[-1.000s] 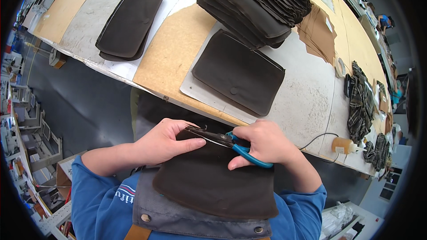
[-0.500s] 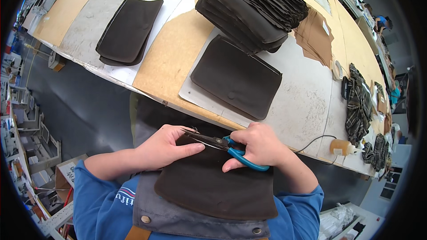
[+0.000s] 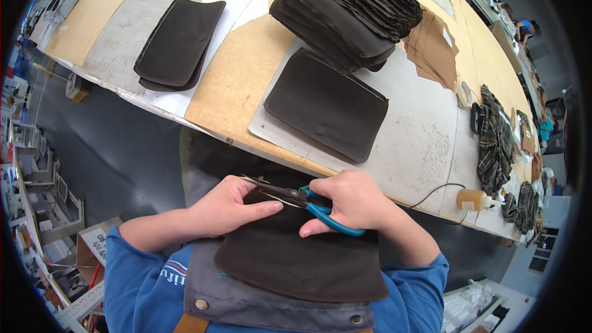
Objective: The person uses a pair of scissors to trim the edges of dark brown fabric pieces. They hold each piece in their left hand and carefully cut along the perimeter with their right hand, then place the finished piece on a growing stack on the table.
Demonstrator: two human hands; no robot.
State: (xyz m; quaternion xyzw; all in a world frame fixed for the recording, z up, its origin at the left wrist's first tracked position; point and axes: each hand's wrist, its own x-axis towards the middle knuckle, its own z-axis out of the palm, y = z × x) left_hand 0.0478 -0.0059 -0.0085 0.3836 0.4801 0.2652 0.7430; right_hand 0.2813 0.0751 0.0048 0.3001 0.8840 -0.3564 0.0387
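Observation:
Across my lap lies a dark brown leather-like panel (image 3: 302, 265) with rounded lower corners. My left hand (image 3: 237, 206) pinches its far left edge, thumb on top and the fingers hidden under it. In my right hand (image 3: 351, 200) is a pair of scissors (image 3: 333, 219) with blue handles and dark blades. The blades point left along the panel's far edge and reach over my left thumb and fingers. They stand slightly apart, with a pale strip of edge beside them. Whether they touch the panel's edge I cannot tell.
On the table ahead lie one similar dark panel (image 3: 327, 108), a tall stack of them (image 3: 345, 15) and a smaller pile (image 3: 179, 43) at left. To the right are a bottle of amber liquid (image 3: 472, 200), a tape roll (image 3: 464, 94) and plaid cloth (image 3: 495, 142). The table's edge (image 3: 277, 155) runs just beyond my hands.
My right hand and the scissors have shifted a little left, so the blades reach farther past my left thumb. My left hand keeps its hold on the panel.

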